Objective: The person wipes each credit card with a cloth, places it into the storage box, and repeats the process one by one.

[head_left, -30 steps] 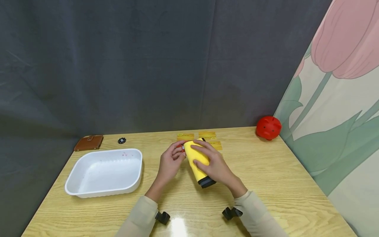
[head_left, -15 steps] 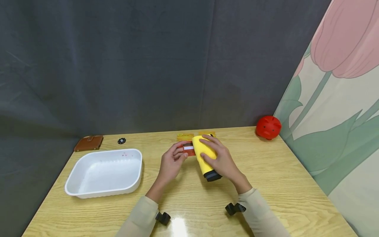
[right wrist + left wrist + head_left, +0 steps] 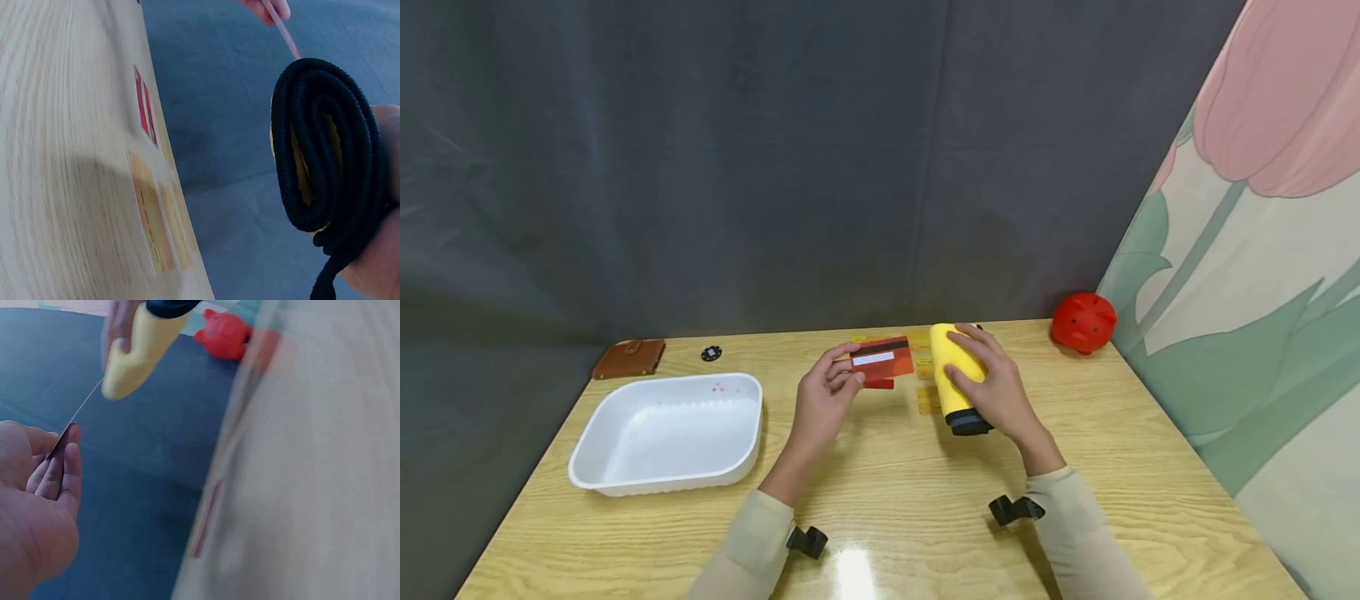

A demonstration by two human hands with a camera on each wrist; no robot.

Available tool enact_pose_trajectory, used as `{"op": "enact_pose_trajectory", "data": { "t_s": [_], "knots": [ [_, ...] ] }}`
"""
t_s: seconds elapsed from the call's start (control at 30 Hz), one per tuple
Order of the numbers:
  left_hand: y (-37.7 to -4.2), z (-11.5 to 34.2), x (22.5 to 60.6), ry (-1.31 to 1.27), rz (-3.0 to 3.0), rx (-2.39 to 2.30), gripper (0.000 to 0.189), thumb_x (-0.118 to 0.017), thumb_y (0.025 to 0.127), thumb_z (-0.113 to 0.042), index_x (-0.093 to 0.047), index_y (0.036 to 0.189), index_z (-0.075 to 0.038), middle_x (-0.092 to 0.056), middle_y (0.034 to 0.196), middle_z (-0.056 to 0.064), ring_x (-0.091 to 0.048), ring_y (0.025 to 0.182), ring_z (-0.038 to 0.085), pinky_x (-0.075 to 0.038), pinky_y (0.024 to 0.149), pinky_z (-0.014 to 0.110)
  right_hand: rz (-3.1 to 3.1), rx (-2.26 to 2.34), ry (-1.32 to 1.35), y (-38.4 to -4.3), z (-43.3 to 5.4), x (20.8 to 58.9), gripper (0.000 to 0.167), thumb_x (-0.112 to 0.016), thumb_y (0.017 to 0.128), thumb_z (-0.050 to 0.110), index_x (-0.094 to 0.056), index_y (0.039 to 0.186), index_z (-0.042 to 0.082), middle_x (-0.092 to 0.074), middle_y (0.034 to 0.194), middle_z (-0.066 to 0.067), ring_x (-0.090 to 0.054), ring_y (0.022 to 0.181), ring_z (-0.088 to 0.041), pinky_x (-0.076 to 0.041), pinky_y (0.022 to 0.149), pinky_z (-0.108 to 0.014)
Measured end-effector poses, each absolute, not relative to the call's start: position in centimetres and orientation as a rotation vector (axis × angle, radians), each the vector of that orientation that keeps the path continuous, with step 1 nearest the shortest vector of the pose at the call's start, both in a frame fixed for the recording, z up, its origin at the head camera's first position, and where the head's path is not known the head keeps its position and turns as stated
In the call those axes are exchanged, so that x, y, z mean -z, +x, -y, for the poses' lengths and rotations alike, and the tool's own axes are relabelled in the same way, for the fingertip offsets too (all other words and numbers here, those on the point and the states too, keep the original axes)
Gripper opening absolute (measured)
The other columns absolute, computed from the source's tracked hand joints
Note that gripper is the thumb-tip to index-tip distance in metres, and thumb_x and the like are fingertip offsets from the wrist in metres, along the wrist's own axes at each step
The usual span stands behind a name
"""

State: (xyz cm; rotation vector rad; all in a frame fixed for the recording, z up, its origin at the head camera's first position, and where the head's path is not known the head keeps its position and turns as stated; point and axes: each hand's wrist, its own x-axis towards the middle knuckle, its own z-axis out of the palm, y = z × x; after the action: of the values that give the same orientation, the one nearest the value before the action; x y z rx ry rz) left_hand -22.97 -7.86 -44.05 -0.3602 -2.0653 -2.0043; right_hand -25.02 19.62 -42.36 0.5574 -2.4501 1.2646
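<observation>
My left hand [image 3: 822, 398] pinches a red card [image 3: 891, 365] by its left end, between thumb and fingers. A dark stripe and a white strip cross its face; in the left wrist view the card [image 3: 87, 401] is nearly edge-on. My right hand [image 3: 1002, 390] grips a rolled yellow cloth [image 3: 953, 375] with black edging, fingers curled over it. Folded black layers show at the end of the cloth [image 3: 331, 137] in the right wrist view. Below the held card lies another red card [image 3: 880, 384], partly hidden. Several yellow cards [image 3: 928, 400] lie beside the cloth, some partly covered.
A white plastic tray [image 3: 666, 486] stands at the left of the wooden table [image 3: 880, 483]. Behind it are a brown leather wallet [image 3: 628, 359] and a black poker chip [image 3: 711, 353]. A red piggy bank [image 3: 1082, 323] sits at the back right, near a dark curtain [image 3: 775, 167].
My right hand has moved right and farther back with the rolled cloth, uncovering the red card's face. The left hand has shifted slightly left and tilted the card.
</observation>
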Motion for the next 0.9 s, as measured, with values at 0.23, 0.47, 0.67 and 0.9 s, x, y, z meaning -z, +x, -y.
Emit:
{"op": "enact_pose_trajectory", "data": {
  "t_s": [0.23, 0.47, 0.67, 0.9],
  "knots": [
    [-22.3, 12.4, 41.5, -0.340, 2.053, 1.919, 0.043, -0.067, 0.096, 0.004, -0.061, 0.138, -0.005, -0.072, 0.114, 0.028, -0.073, 0.090, 0.007, -0.058, 0.078, 0.016, 2.479, -1.239, 0.530, -25.1, -21.7, 42.8, 0.050, -0.076, 0.093, 0.011, -0.063, 0.141, 0.008, -0.050, 0.156, -0.012, -0.046, 0.145, -0.037, -0.044, 0.111, -0.058],
    [-20.7, 18.5, 40.6, -0.324, 2.126, 1.741, 0.042, -0.066, 0.098, 0.000, -0.058, 0.140, -0.001, -0.074, 0.106, 0.001, -0.071, 0.089, 0.000, -0.058, 0.080, 0.014, 2.492, -1.237, 0.501, -25.2, -23.5, 43.1, 0.050, -0.077, 0.092, 0.010, -0.063, 0.140, 0.007, -0.051, 0.155, -0.013, -0.042, 0.147, -0.042, -0.039, 0.116, -0.063],
    [-19.0, 22.6, 40.6, -0.261, 2.161, 1.612, 0.041, -0.066, 0.097, 0.004, -0.059, 0.138, 0.002, -0.073, 0.098, -0.016, -0.070, 0.085, -0.003, -0.057, 0.078, 0.011, 2.517, -1.207, 0.485, -25.4, -24.5, 43.7, 0.050, -0.076, 0.093, 0.012, -0.062, 0.141, 0.008, -0.050, 0.156, -0.013, -0.043, 0.146, -0.042, -0.040, 0.114, -0.062],
    [-17.3, 26.3, 41.3, -0.167, 2.301, 1.485, 0.044, -0.065, 0.099, 0.000, -0.057, 0.142, -0.001, -0.072, 0.099, -0.019, -0.069, 0.082, -0.004, -0.055, 0.077, 0.009, 2.524, -1.189, 0.425, -25.2, -25.8, 44.4, 0.050, -0.076, 0.093, 0.012, -0.063, 0.141, 0.008, -0.051, 0.155, -0.014, -0.044, 0.144, -0.041, -0.040, 0.112, -0.061]
  ]
}}
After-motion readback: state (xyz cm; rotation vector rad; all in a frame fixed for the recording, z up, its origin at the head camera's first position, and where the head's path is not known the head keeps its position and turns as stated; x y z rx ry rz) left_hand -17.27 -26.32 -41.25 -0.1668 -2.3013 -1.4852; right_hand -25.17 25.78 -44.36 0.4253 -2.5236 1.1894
